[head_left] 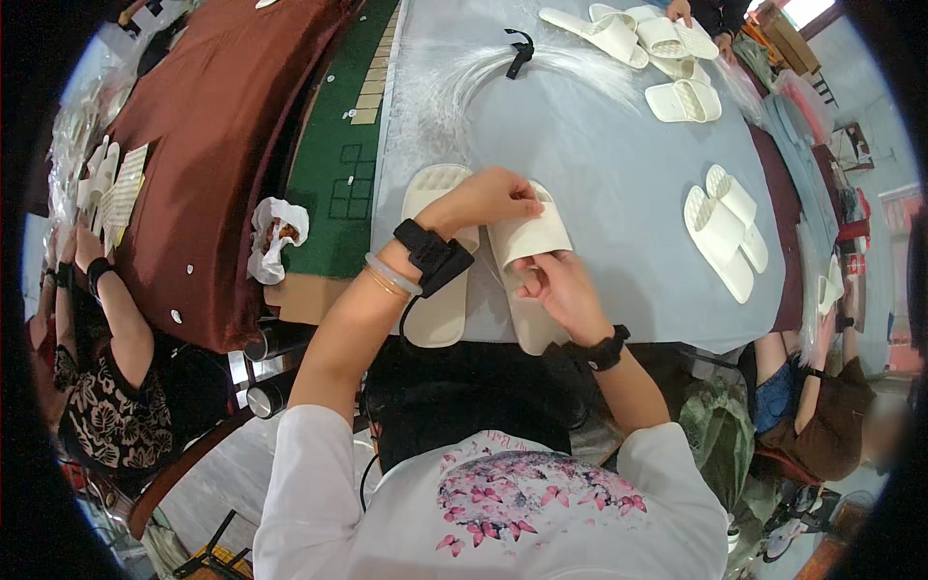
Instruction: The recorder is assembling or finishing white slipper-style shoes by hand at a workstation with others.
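Observation:
A pair of cream slippers lies on the table in front of me, toes pointing away. My left hand (500,199) reaches across the left slipper (437,314) and rests at the toe-side edge of the right slipper's strap (534,238). Its fingers are closed in a pinch; what is between them is too small to make out. At the strap's heel-side opening is my right hand (567,292), with curled fingers touching the right slipper (537,333). Anything in that grip is hidden. Black bands circle both wrists.
Beyond the slippers lies a fan of clear thin strands (464,97) bound by a black tie (520,55). Another slipper pair (720,242) sits to the right. More slippers (619,37) lie by a person's hand (680,12). Crumpled white paper (280,237) lies left. People work on both sides.

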### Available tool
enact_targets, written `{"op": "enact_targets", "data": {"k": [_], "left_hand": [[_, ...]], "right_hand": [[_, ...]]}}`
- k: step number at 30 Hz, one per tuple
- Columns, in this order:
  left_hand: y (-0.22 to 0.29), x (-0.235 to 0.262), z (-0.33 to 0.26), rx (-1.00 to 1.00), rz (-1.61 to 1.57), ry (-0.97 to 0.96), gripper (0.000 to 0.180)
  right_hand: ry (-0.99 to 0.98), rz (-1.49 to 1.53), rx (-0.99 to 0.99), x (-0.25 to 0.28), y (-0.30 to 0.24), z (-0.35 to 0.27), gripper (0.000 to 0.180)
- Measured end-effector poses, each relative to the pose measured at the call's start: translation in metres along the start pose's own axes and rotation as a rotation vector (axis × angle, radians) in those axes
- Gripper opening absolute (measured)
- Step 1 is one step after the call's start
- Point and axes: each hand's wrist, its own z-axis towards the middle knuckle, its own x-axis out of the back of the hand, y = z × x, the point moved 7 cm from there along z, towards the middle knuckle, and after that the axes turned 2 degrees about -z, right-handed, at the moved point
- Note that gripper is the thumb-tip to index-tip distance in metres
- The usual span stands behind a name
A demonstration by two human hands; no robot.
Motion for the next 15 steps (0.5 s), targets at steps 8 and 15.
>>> {"op": "enact_targets", "data": {"k": [8,15], "left_hand": [[-0.012,-0.002,0.005,0.077,-0.029,-0.073,0.030],[-0.015,0.010,0.004,0.048,0.191,0.152,0.033]], "right_hand": [[0.042,0.092,0.140,-0.014,0.008,0.015,0.014],[0.231,0.168,0.200,-0.010,0.002,0.013,0.016]]}}
